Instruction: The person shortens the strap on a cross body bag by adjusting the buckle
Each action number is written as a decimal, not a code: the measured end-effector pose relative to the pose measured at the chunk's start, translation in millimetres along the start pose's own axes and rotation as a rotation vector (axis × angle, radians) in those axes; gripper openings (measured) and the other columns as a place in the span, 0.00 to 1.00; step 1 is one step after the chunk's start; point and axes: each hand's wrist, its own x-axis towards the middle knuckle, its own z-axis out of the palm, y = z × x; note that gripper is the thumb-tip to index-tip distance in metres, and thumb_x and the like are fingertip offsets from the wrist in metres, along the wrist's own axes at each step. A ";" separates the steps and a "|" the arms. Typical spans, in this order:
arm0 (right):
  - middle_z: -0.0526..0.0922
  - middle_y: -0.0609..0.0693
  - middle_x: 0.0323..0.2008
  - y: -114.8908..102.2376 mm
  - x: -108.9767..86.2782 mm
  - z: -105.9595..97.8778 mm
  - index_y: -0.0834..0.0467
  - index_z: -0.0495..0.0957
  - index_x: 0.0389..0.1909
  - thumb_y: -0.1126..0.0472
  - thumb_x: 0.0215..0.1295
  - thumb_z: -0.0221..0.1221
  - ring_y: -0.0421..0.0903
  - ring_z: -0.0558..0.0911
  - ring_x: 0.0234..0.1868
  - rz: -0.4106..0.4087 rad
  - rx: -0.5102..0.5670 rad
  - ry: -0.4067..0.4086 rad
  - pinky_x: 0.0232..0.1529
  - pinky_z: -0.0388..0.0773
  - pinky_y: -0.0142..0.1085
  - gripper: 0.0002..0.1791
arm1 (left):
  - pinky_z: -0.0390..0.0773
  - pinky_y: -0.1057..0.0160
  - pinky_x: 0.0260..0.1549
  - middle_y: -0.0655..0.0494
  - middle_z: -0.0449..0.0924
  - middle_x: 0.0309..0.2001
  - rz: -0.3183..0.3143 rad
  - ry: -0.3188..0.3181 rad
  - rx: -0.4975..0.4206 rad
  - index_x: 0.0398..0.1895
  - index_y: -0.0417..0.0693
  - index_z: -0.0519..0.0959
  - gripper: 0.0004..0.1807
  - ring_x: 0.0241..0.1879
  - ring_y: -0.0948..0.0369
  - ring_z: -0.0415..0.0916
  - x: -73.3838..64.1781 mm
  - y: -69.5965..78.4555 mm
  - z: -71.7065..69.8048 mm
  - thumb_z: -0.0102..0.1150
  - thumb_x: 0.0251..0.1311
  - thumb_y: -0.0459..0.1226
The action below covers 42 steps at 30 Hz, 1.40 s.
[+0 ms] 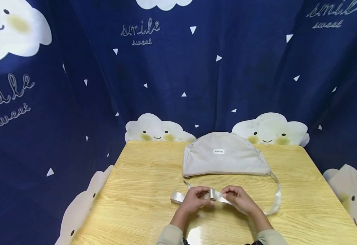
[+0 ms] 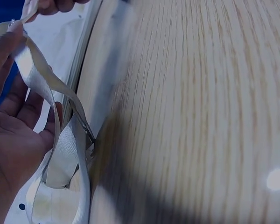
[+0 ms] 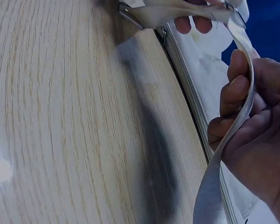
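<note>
A pale beige bag lies on the wooden table, with its small label upside down to me. Its light strap loops from the bag's right end toward me. My left hand pinches the strap just left of a slider buckle. On the other side of that buckle, my right hand holds the strap between thumb and fingers. In the right wrist view, the strap runs down across the right palm, and a metal ring shows on the strap at the top.
The wooden table extends around the bag. Behind and beside it hangs a dark blue curtain printed with clouds and triangles. A free strap loop sticks out left of my left hand. The bag's zipper edge faces me.
</note>
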 end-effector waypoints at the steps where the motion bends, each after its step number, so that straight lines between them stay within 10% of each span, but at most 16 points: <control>1: 0.75 0.55 0.29 -1.0 1.3 0.9 0.74 0.73 0.39 0.69 0.64 0.54 0.42 0.72 0.29 0.007 0.002 0.004 0.30 0.73 0.30 0.10 | 0.76 0.61 0.41 0.57 0.82 0.39 0.005 0.000 0.010 0.44 0.40 0.81 0.20 0.39 0.56 0.78 0.9 0.1 0.5 0.69 0.43 0.25; 23: 0.80 0.61 0.37 -18.7 2.1 11.4 0.72 0.75 0.44 0.68 0.64 0.55 0.45 0.78 0.34 0.025 -0.144 0.025 0.35 0.75 0.33 0.12 | 0.74 0.62 0.44 0.57 0.82 0.40 0.008 0.019 0.052 0.45 0.41 0.81 0.21 0.40 0.61 0.77 -0.7 -1.4 2.2 0.71 0.42 0.27; 35: 0.79 0.49 0.29 4.5 -9.8 -15.9 0.66 0.78 0.36 0.67 0.61 0.58 0.38 0.73 0.27 0.006 -0.338 0.033 0.26 0.72 0.30 0.06 | 0.73 0.45 0.43 0.50 0.81 0.39 0.002 0.038 0.009 0.45 0.34 0.79 0.21 0.41 0.42 0.75 -5.3 11.1 -0.7 0.67 0.43 0.21; 42: 0.77 0.51 0.27 -1.5 -6.9 -12.1 0.64 0.77 0.35 0.67 0.61 0.58 0.39 0.71 0.25 -0.013 -0.326 0.037 0.25 0.69 0.31 0.04 | 0.73 0.52 0.46 0.55 0.81 0.41 0.013 0.034 0.028 0.47 0.38 0.79 0.22 0.41 0.57 0.77 -1.2 4.6 0.0 0.68 0.43 0.23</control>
